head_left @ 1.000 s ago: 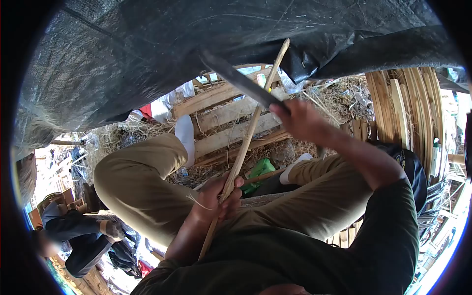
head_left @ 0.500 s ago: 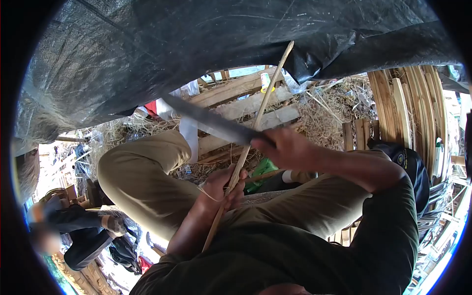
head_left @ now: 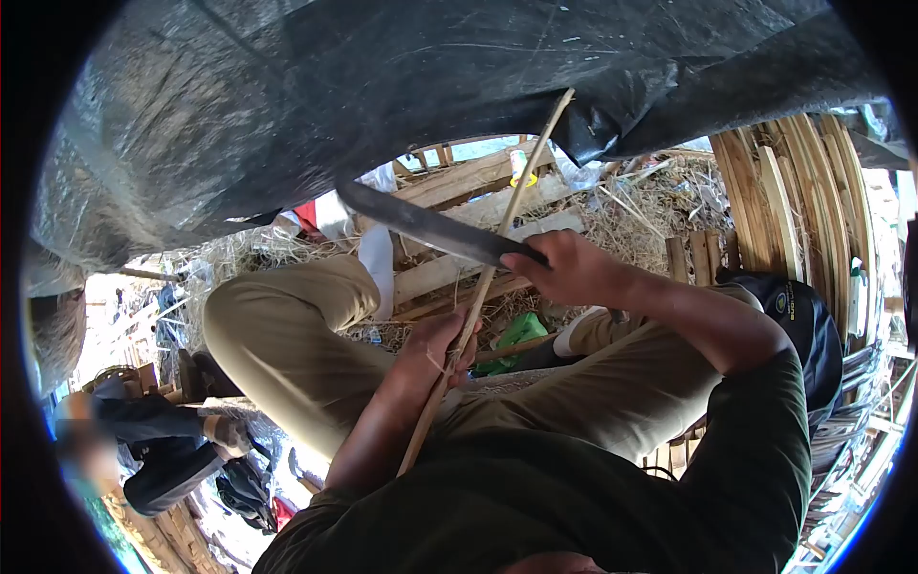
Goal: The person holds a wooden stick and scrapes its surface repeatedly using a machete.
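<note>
My left hand (head_left: 442,346) is closed round a long, thin wooden stick (head_left: 516,203). The stick slants from my body up to the black sheet, with small slivers curling off it near my fingers. My right hand (head_left: 566,270) grips a machete (head_left: 421,226) by its handle end. Its long grey blade points up and left and crosses the stick above my left hand. Whether the edge bites into the wood I cannot tell.
A black plastic sheet (head_left: 382,105) hangs low overhead. Upright wooden slats (head_left: 813,210) stand at the right beside a black bag (head_left: 808,330). Planks (head_left: 449,273), straw and a green plastic piece (head_left: 521,335) lie beyond my legs. Another person (head_left: 163,440) sits at the lower left.
The machete, blurred before, now shows sharply. My right hand has shifted slightly right and up with it. The stick stays in my left hand, with its top end almost unmoved.
</note>
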`<state>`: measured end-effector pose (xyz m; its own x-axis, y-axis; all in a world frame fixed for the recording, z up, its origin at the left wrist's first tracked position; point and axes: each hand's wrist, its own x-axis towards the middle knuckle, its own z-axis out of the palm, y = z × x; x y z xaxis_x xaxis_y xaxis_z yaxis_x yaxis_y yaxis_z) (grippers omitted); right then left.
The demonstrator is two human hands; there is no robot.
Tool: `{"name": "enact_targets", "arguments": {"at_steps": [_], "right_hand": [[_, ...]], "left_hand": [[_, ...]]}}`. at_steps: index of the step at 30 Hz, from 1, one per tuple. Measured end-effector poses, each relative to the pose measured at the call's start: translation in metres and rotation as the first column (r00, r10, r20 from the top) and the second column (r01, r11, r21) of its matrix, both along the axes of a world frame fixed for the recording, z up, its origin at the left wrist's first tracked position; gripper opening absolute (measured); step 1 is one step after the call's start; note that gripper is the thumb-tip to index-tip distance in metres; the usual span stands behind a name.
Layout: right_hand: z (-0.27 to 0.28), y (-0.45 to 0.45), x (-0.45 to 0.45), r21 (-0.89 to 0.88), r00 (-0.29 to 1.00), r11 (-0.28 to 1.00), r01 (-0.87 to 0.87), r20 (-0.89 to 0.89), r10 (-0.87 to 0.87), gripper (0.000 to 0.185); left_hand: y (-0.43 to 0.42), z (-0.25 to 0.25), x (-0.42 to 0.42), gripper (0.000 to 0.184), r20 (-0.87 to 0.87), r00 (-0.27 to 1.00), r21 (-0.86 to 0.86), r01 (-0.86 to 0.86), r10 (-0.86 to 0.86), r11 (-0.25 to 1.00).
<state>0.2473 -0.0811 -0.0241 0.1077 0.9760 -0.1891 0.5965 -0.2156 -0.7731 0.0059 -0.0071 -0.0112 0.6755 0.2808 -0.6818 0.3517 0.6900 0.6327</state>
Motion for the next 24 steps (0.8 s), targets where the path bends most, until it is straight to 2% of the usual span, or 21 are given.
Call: {"name": "enact_targets", "arguments": {"at_steps": [4,7,8,11,15,20,24], "right_hand": [[-0.007,0.000,0.012,0.022,0.998,1.000,0.021,0.063,-0.022,0.038],[-0.009,0.000,0.021,0.007,0.993,0.998,0.056,0.104,-0.057,0.038],[-0.010,0.001,0.023,0.014,0.996,0.997,0.070,0.060,-0.071,0.038],[-0.027,0.002,0.029,0.100,0.978,0.994,0.050,0.198,-0.070,0.040],[-0.017,0.003,0.027,0.044,0.982,0.995,0.090,0.165,-0.096,0.042],[-0.022,0.004,0.033,0.107,0.971,0.993,0.045,0.229,-0.069,0.043],[-0.019,0.003,0.036,0.051,0.961,0.995,0.091,0.257,-0.101,0.047]], "left_hand": [[0.001,-0.006,-0.003,0.038,0.029,1.000,0.008,-0.008,0.007,1.000],[-0.001,-0.014,-0.004,0.039,-0.018,1.000,0.089,-0.001,0.003,0.996],[0.000,-0.013,-0.003,0.039,-0.022,1.000,0.106,0.011,-0.009,0.994],[0.002,-0.012,0.001,0.040,-0.041,0.999,0.148,0.039,-0.033,0.988],[0.003,-0.019,0.005,0.041,-0.050,0.998,0.185,0.039,-0.030,0.982],[0.004,-0.023,0.009,0.043,-0.035,0.998,0.297,0.059,-0.051,0.953],[0.002,-0.019,0.009,0.044,-0.041,0.997,0.370,0.082,-0.072,0.925]]}}
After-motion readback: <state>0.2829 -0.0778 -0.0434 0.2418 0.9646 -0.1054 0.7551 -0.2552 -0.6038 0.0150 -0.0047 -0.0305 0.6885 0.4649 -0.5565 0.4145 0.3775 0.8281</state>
